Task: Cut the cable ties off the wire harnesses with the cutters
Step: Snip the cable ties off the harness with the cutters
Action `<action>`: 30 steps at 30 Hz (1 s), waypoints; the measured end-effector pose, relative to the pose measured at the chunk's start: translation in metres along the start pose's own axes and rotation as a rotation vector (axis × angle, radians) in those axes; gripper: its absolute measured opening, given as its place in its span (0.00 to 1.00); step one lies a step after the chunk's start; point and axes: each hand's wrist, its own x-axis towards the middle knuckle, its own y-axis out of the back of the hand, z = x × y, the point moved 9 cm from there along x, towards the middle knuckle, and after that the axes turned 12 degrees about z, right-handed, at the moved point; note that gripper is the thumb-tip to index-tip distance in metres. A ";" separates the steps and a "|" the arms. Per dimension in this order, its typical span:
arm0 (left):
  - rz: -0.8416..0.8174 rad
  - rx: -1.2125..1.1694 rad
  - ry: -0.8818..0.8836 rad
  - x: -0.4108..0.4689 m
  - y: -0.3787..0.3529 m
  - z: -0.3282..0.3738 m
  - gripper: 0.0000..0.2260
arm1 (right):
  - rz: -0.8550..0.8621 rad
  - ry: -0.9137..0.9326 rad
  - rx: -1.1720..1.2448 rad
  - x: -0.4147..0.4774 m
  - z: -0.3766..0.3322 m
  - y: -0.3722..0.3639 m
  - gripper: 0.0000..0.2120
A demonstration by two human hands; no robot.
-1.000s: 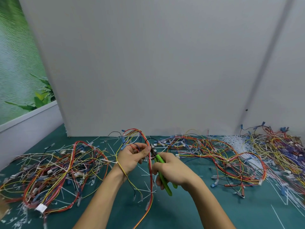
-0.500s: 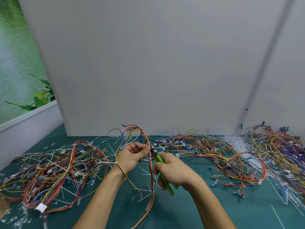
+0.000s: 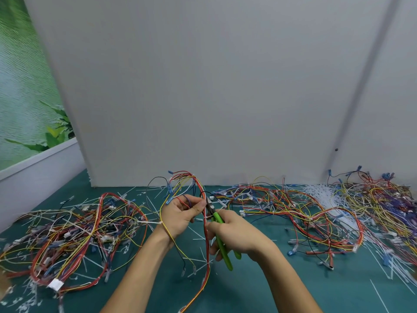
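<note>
Wire harness [image 3: 196, 181] held up over the middle of the worktop [image 3: 282, 290].
My left grip [image 3: 178, 219] pinches its red wires; my right grip [image 3: 237, 233] is curled round the green cutters [image 3: 222, 247], tip at the wires.

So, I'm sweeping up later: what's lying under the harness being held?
Under the held harness, the teal mat carries loose cut white cable ties. Whatever lies beneath the left hand, the right hand and the forearms is covered.

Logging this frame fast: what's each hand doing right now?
Left hand: grips the wire harness.
Right hand: grips the green cutters.
</note>
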 end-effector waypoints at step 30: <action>-0.042 -0.002 0.096 0.002 -0.001 -0.013 0.15 | 0.066 0.054 0.039 0.008 0.002 -0.002 0.14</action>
